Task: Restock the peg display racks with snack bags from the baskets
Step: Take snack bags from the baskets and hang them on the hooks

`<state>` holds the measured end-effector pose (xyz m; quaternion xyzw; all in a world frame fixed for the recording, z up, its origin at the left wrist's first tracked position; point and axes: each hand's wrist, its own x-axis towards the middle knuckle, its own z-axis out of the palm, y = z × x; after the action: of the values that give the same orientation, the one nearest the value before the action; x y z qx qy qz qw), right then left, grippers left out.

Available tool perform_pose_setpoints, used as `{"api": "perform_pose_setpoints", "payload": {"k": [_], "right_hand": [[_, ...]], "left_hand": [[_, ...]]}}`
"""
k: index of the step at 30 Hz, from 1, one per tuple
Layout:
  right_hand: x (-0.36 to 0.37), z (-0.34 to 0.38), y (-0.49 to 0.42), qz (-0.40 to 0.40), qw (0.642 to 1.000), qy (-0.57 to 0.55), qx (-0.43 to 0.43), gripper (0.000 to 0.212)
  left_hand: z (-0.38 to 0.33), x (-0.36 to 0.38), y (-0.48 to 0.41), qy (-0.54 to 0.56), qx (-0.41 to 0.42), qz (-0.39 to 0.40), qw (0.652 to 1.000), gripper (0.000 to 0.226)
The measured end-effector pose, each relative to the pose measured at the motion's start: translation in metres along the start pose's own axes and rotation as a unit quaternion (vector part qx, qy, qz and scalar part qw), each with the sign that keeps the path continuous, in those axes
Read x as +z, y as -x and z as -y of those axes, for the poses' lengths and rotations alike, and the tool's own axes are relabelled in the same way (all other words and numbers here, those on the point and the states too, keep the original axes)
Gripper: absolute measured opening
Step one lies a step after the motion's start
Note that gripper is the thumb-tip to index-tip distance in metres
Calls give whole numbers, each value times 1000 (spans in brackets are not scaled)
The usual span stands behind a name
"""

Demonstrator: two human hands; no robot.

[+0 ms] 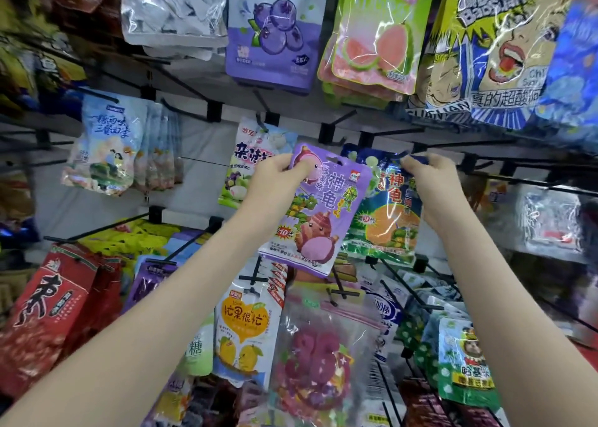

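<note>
"erkiss", start cut off: blueberry bag (271,38), top row. "神龟" + "10": purple bag (318,219). "神龟" + "9": blue-green bag (391,226) beside it. "忙果很忙": mango bag (246,329), lower row. "真的超酸": comic bag (498,54), top rt.

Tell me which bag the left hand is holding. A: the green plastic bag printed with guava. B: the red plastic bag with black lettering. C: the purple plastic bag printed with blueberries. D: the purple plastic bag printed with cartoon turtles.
D: the left hand pinches the top corner of the purple plastic bag printed with cartoon turtles; the right hand grips a blue-and-green plastic bag.
</note>
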<state>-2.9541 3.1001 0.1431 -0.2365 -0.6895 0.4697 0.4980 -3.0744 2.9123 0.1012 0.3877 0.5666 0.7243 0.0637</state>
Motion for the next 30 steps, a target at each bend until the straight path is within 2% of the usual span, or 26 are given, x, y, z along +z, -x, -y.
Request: {"api": "perform_pose_setpoints", "payload": {"k": [1,2,5,7,8,9,11,12,14,17,21,25,30], "right_hand": [[5,-4,-7,-3,1000,13,3,7],[10,-8,-15,-16,1000,21,11,14],[19,-19,-30,-60,994,89,14,42],[19,-23,-27,-106,976,186,-29,46],[18,-23,-22,-127,970,196,-63,43],[17,-20,-12,-135,969,183,-97,35],[15,-13,12,-98,984,83,-124,14],[14,-8,26,-60,991,15,-116,11],[12,2,49,32,992,-75,-98,21],[8,6,63,112,984,-70,-117,17],[-3,10,58,70,986,-73,-134,13],[-11,12,48,25,989,-74,-128,11],[-11,9,28,-7,995,-30,-99,14]], "left_hand": [[0,2,0,-1,-4,-3,1000,24],[0,3,0,-1,-9,-7,1000,24],[1,3,0,-1,-8,-13,1000,22],[3,3,0,3,-1,-19,1000,24],[5,3,0,3,3,-19,1000,24],[7,3,-1,0,5,-16,1000,23],[9,6,-2,8,5,-5,1000,23],[9,9,-2,15,5,-1,1000,25],[8,17,-2,20,10,9,1000,29],[2,36,0,47,17,22,999,22],[-2,62,-1,72,12,40,997,19],[-9,79,-12,17,36,34,999,39],[-3,92,-30,-29,38,3,999,39]]}}
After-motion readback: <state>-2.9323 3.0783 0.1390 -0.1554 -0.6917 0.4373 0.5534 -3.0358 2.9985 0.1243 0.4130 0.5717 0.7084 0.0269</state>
